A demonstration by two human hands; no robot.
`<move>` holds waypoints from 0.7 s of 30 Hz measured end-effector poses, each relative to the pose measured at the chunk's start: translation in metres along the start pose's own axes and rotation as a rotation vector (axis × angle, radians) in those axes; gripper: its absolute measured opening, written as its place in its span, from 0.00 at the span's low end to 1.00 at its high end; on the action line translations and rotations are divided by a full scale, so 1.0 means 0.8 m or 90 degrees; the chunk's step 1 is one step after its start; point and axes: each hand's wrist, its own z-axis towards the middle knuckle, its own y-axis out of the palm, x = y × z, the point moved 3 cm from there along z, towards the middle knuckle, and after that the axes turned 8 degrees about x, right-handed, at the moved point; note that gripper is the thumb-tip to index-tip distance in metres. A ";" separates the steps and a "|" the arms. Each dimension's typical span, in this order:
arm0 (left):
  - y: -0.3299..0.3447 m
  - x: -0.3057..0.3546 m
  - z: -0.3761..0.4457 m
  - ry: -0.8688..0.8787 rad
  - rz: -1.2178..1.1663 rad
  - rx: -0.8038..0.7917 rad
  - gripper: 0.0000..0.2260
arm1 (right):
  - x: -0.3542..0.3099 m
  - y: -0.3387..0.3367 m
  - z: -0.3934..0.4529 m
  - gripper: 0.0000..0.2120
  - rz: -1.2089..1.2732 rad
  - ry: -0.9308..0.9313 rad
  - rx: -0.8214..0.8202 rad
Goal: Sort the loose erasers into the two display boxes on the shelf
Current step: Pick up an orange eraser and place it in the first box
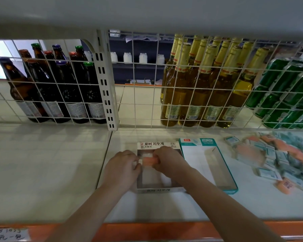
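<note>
Erasers (pixel 276 158) lie in a loose heap on the right part of the white shelf (pixel 51 163), a mix of orange ones and ones in pale blue-and-white sleeves, some of them blurred. One orange eraser (pixel 284 186) sits at the near edge of the heap, apart from the boxes. Two display boxes stand side by side in the middle of the shelf, touching or nearly so. The white display box (pixel 157 145) with Korean lettering on its back flap is on the left; the teal-edged display box (pixel 215 165) is just to its right, and its floor shows bare.

Both hands reach into the far end of the white box. The right hand (pixel 168 160) has its fingers curled round an orange eraser (pixel 148 161), which lies crosswise against the back of the box. The left hand (pixel 123 165) is just beside that eraser's left end, its fingers bent at the box's left wall; whether they pinch the wall or the eraser cannot be made out.

Behind the shelf a white wire grid (pixel 147 95) runs across. Through it stand dark brown bottles (pixel 59 88) on the left, pale gold-capped bottles (pixel 205 88) right of centre, and packs of green cans (pixel 287 95) at far right. An orange strip (pixel 147 229) edges the shelf front, with a handwritten label (pixel 7 234) at its left
</note>
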 end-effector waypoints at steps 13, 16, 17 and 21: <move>-0.002 -0.002 0.000 0.055 -0.011 -0.029 0.12 | -0.016 0.001 -0.002 0.11 0.007 -0.019 0.064; -0.001 -0.002 0.001 0.058 -0.014 -0.035 0.12 | -0.019 0.001 -0.001 0.11 0.009 -0.020 0.072; -0.001 -0.002 0.001 0.059 -0.012 -0.039 0.12 | -0.020 0.001 -0.001 0.11 0.011 -0.017 0.076; 0.000 -0.002 0.002 0.062 -0.011 -0.037 0.11 | -0.018 0.004 0.001 0.11 0.007 -0.002 0.087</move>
